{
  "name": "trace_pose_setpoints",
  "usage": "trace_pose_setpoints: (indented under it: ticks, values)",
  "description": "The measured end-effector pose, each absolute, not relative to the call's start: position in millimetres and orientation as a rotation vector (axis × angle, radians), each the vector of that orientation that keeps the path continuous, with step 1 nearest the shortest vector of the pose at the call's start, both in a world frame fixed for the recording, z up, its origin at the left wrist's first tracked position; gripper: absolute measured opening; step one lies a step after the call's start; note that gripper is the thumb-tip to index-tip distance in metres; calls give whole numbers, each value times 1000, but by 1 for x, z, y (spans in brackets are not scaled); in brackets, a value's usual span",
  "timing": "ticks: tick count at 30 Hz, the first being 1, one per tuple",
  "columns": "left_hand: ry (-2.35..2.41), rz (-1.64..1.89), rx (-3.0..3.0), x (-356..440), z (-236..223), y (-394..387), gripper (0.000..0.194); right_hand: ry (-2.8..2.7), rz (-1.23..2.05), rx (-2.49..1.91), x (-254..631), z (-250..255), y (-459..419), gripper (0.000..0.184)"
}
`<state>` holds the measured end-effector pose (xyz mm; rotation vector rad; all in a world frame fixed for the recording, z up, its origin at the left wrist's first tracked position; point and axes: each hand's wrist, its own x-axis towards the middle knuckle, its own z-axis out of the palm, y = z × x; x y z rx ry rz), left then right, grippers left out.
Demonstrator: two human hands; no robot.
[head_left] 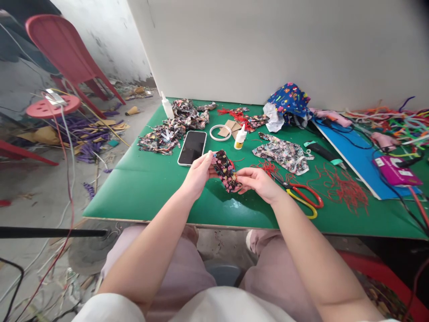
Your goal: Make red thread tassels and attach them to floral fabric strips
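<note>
A small piece of dark floral fabric [225, 171] is held just above the green table [144, 188] between both hands. My left hand [197, 172] pinches its upper left end. My right hand [258, 181] pinches its lower right end. Both hands are closed on the cloth. A black phone [192, 147] lies face up just beyond my left hand. Red-and-yellow scissors [303, 197] lie to the right of my right hand, beside loose red thread [338, 188].
Floral fabric scraps [174, 125] are piled at the back left, another piece [284, 154] at centre right. A glue bottle [240, 137], a white ring [220, 133], a blue fabric bundle [290, 100], a blue board [355, 152], a pink device [395, 170] and pipe cleaners [392, 118] crowd the right. Red chairs [63, 49] stand left.
</note>
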<state>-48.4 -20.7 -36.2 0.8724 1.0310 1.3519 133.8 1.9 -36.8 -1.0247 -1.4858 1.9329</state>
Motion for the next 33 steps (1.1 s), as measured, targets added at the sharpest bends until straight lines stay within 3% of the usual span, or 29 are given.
trace_pose_setpoints:
  ticks: [18, 25, 33]
  values:
    - [1003, 1327, 890, -49, -36, -22, 33, -1514, 1935, -988, 134, -42, 3, 21]
    - [982, 1385, 840, -49, -36, -22, 32, -1733, 2011, -984, 136, -44, 2, 29]
    - [1002, 1328, 836, -51, -35, -21, 31, -1251, 1510, -1113, 141, -47, 17, 21]
